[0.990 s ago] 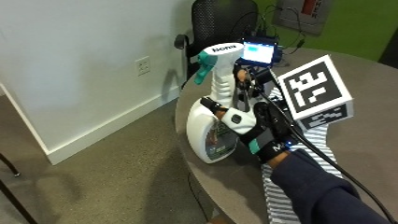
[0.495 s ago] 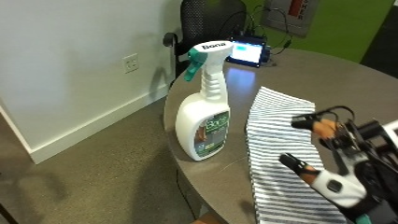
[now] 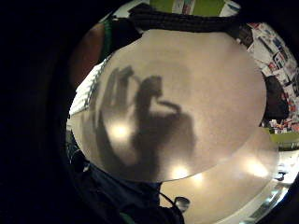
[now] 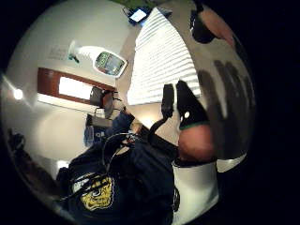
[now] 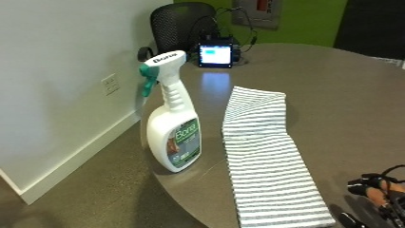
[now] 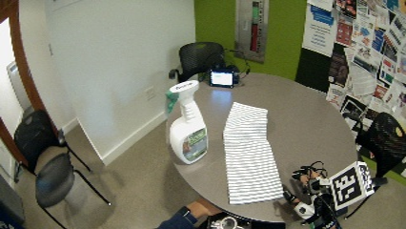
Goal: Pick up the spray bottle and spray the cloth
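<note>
The bottle (image 5: 173,116) stands upright near the table (image 5: 342,90) edge, on the wall side, with its teal trigger (image 5: 148,78) facing away from the cloth. Nothing touches the bottle.

Just beside the bottle, on its right, lies the cloth (image 5: 265,156). It is a striped strip laid flat along the table, with 1 end toward the screen (image 5: 214,53) at the far edge and the other end near the front edge. Bottle and cloth are apart; a narrow band of bare table shows between them.

Behind the screen stands 1 black chair (image 5: 179,19).

The right hand (image 6: 310,191) is at the front right of the table, to the right of the cloth and well apart from the bottle. It is over bare table and holds nothing. The thumb-side palm view shows the hand's shadow on the table with the fingers spread, so the grip is released. The bottle (image 4: 101,58) and cloth (image 4: 161,61) appear far from the palm in that view.
</note>
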Available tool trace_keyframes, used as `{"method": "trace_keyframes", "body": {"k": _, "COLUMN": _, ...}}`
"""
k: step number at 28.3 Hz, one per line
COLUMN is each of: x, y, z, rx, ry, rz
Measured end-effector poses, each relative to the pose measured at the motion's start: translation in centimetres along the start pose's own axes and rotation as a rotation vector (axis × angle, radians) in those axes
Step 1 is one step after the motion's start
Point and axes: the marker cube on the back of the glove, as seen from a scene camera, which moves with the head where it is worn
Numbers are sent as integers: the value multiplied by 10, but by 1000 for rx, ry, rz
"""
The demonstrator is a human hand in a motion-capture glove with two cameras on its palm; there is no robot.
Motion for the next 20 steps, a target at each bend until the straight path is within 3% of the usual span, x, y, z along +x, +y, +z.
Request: {"method": "trace_keyframes", "body": {"k": 20, "x": -9, "y": -24, "z": -24, "rx": -87, "ry": 64, "rz": -50}}
